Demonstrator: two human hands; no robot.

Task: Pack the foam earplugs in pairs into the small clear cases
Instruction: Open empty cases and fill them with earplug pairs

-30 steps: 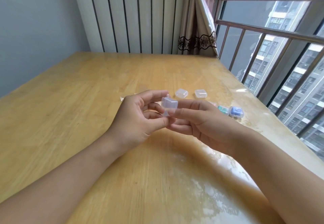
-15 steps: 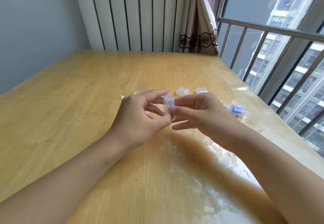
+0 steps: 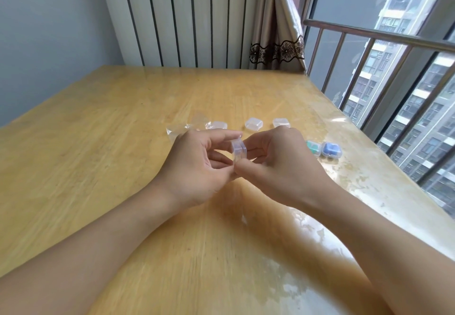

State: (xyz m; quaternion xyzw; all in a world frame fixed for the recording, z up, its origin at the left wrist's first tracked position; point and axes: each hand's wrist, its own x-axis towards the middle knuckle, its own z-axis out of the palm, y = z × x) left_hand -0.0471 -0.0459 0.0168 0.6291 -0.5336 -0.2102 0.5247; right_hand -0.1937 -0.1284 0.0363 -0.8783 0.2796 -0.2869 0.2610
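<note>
Clear plastic case (image 3: 238, 151): small, see-through, squarish with rounded corners; held on edge above the tabletop, so its thin side and the seam between lid and base face the camera. What it holds inside cannot be made out.
Left hand (image 3: 197, 169): fingers curled, forefinger on the case's top edge and thumb at its lower edge, pinching it from the left.
Right hand (image 3: 278, 167): fingers curled, fingertips on the case's right side and thumb at its lower edge, meeting the left thumb there; both hands grip the same case.
Tabletop (image 3: 103, 127): pale yellow wood under a glossy clear sheet that mirrors the window light.
Empty cases (image 3: 253, 123): three frosted clear ones in a row on the tabletop just behind the held case, lying flat, apart from each other; the left one (image 3: 218, 125) sits by the wrappers, the right one (image 3: 281, 122) just behind the right hand.
Wrappers (image 3: 187, 127): crumpled clear film, behind and left of the held case, partly hidden by the left hand.
Blue case (image 3: 331, 150): right of the held case, past the right hand, lying flat with blue foam showing through.
Green case (image 3: 313, 147): touching or just beside the blue case on its left, green foam inside, partly hidden by the right hand.
</note>
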